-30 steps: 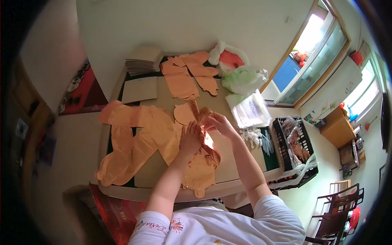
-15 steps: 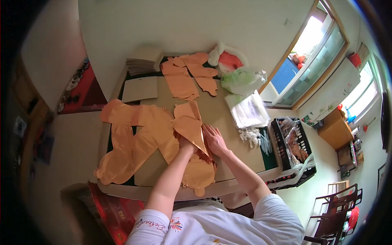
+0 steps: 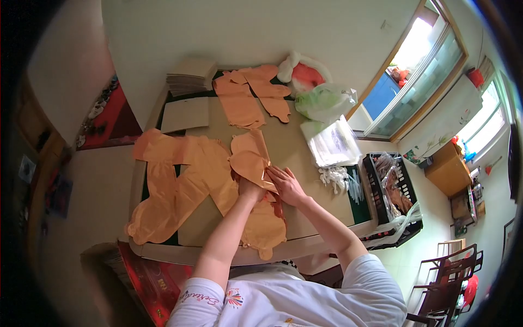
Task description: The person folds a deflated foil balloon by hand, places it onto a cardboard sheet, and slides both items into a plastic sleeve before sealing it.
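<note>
A rose-gold foil piece lies folded over at the middle of the table. My left hand reaches under its folded flap, so the fingers are hidden. Against the flap's right edge rests my right hand, palm down, its fingers stretched out over the foil. The lower part of this piece extends to the table's front edge. Left of it, more flat foil shapes are spread out, partly overlapping. Further foil pieces lie at the back of the table.
Stacked grey cards and a single card are at the back left. On the right are clear plastic bags, a green-white bag, white ties, thin sticks and a black crate.
My right hand has shifted slightly left, its fingers now over the flap's edge. The flap's lower corner has drawn up and folded in a little.
</note>
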The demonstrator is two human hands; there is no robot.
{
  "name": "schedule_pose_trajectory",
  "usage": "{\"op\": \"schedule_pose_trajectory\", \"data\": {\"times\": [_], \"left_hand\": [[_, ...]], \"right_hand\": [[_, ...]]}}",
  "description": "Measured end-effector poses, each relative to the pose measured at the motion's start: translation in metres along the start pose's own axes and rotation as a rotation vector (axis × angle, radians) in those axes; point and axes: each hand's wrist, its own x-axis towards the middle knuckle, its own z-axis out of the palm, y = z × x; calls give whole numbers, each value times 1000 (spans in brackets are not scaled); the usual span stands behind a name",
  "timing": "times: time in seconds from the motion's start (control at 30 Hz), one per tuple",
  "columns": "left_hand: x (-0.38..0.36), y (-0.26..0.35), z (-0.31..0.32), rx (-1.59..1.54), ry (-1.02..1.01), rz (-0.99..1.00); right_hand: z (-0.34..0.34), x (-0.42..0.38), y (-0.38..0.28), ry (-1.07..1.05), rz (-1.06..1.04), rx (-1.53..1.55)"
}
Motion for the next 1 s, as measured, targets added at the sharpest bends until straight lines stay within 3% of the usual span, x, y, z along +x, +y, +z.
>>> {"op": "schedule_pose_trajectory", "data": {"times": [0.07,0.17,0.2,0.27,0.37,0.47,0.5,0.83,1.0], "left_hand": [[2,-19,29,95,172,75],[13,-27,4,-617,319,-229],[10,-31,8,-629,664,-196],[-4,-18,-25,-480,766,-7],[-19,-1,-28,-242,386,232],[-32,-1,5,13,279,343],[-37,0,5,51,131,284],[-51,-5,14,107,138,322],[-51,-7,15,134,133,324]], "right_hand": [[-4,-2,-5,16,-35,-11],[-2,-2,-5,24,-38,-58],[-1,-1,-3,25,-31,-79],[1,1,-1,58,-48,-63],[4,0,-1,96,-67,-50],[10,1,7,132,-91,-27],[8,1,6,129,-84,-13],[9,19,8,100,69,-9],[4,-3,4,132,-13,143]]}}
